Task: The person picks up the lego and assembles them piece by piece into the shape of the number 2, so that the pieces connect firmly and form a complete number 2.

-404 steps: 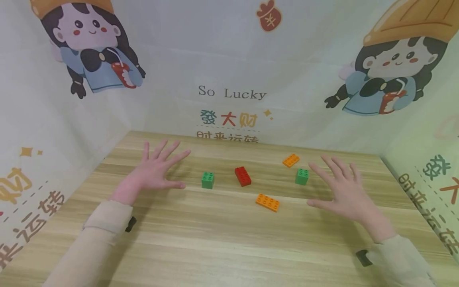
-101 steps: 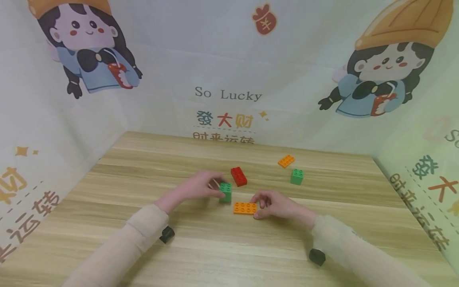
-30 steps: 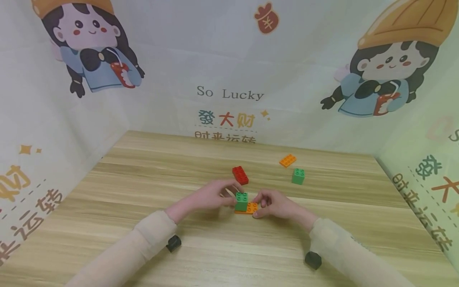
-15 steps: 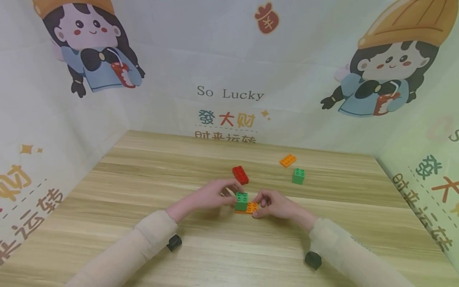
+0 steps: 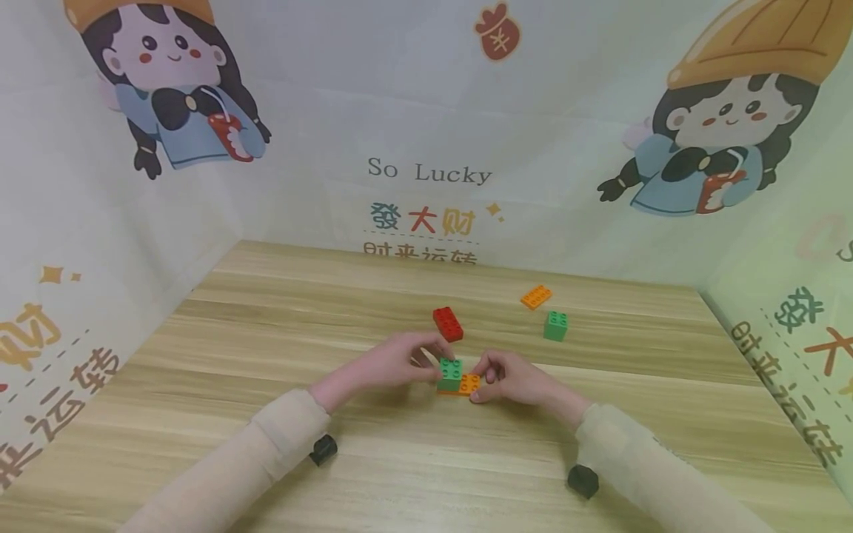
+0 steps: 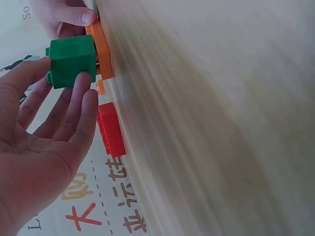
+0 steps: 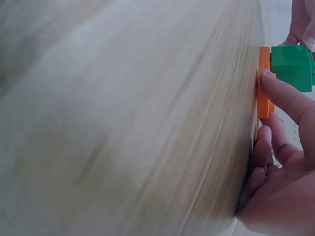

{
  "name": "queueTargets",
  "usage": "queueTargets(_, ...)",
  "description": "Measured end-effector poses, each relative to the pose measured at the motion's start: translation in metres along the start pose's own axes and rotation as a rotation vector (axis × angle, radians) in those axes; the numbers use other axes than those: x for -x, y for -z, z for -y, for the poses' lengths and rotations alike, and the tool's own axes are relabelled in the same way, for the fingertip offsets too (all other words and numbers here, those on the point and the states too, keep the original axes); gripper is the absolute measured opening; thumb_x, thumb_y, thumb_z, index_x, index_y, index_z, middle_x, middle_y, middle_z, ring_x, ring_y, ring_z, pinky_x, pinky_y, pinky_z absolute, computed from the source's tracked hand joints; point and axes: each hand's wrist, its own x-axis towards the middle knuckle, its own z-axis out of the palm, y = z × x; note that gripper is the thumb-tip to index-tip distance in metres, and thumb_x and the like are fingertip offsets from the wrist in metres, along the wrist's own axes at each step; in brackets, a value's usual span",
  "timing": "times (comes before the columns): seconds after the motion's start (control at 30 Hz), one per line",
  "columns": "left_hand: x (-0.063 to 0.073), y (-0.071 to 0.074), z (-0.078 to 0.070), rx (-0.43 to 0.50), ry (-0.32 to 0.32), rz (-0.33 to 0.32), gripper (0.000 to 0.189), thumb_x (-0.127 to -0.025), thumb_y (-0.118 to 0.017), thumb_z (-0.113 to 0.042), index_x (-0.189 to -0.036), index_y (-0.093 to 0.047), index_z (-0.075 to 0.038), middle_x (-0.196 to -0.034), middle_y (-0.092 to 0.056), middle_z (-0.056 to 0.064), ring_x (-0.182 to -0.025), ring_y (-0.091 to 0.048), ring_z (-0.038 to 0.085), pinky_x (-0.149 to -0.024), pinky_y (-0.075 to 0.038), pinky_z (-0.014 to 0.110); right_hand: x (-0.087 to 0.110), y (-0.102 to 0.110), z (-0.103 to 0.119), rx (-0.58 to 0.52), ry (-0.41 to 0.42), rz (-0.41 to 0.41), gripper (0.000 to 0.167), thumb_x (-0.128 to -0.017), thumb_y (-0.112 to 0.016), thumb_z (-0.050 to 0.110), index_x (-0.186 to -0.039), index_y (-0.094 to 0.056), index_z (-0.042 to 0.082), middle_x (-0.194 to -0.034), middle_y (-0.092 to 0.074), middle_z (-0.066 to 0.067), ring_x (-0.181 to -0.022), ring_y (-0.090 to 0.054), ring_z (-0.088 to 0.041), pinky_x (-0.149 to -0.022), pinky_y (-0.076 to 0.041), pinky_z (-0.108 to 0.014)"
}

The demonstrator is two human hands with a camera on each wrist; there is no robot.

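Observation:
A green building block stands on the left half of an orange flat building plate on the table. My left hand pinches this block between thumb and fingers. In the left wrist view a narrow gap shows between the green block and the orange plate, and the block looks slightly tilted. Thumb and fingers of my right hand grip the plate's right end. The right wrist view has its thumb across the near side of the orange plate.
Just behind my left hand lies a red building block. Farther right are a second green block and a second orange plate. The wooden table runs back to a printed cloth.
Both hands were spread and empty at first. The orange plate has shifted left and turned; the left hand has brought the green block onto it. Almost nothing moved during the last second.

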Motion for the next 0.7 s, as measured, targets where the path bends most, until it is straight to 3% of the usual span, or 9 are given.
queueTargets(0.47, -0.0024, 0.0012, 0.0047, -0.01, -0.02, -0.01, 0.024, -0.089, -0.073, -0.018, -0.113, -0.066, -0.017, -0.115, -0.071, 0.003, -0.098, -0.07, 0.013, -0.09, -0.058, 0.027, -0.0027, -0.0001, -0.0025, 0.017, 0.004, 0.01, 0.029, -0.083, -0.079, 0.019, -0.103, -0.063, 0.005, -0.087, -0.05, -0.001, -0.084, -0.045, -0.016, -0.071, -0.037, -0.023)
queueTargets(0.7, -0.0038, 0.0007, 0.0037, -0.036, -0.04, -0.002, 0.029, -0.09, -0.072, -0.018, -0.119, -0.067, -0.016, -0.116, -0.072, 0.002, -0.099, -0.07, 0.012, -0.089, -0.057, 0.024, -0.0016, -0.0012, -0.0016, 0.018, -0.009, 0.005, 0.028, -0.083, -0.079, 0.018, -0.102, -0.062, 0.007, -0.087, -0.049, -0.001, -0.084, -0.045, -0.016, -0.072, -0.037, -0.025)
